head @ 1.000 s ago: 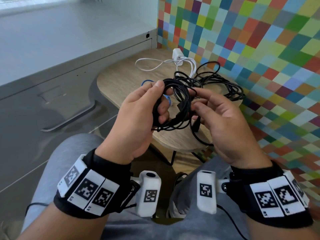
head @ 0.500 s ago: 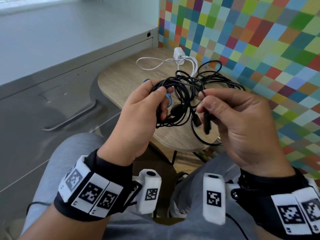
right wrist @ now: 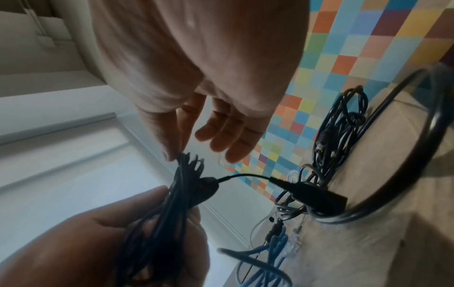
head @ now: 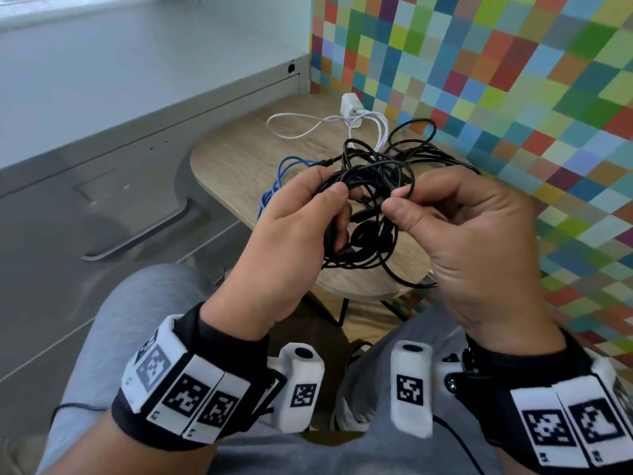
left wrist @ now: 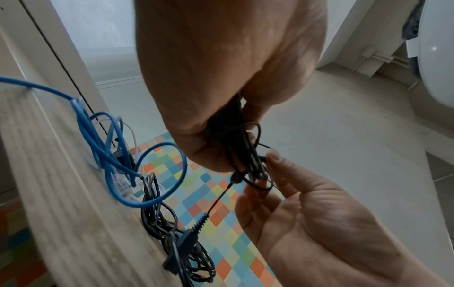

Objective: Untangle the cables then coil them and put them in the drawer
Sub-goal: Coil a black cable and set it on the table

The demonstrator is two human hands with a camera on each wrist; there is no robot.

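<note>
Clutching the black cable bundle (head: 370,200), left hand (head: 287,241) grips; right hand (head: 459,241) pinches one loop

Our wrists and legs, seen from the head camera

We wear a black band on each wrist, ringed with white blocks that carry black square-patterned tags (head: 186,394). Inward of each band, toward our lap, a white camera housing (head: 301,389) juts out with a dark round lens on top and one more tag on its face. Thin black wires trail from the bands. Below the bands, light grey trousers (head: 137,303) cover our legs. Our left hand (head: 287,231) and right hand (head: 472,234) are bare.
</note>
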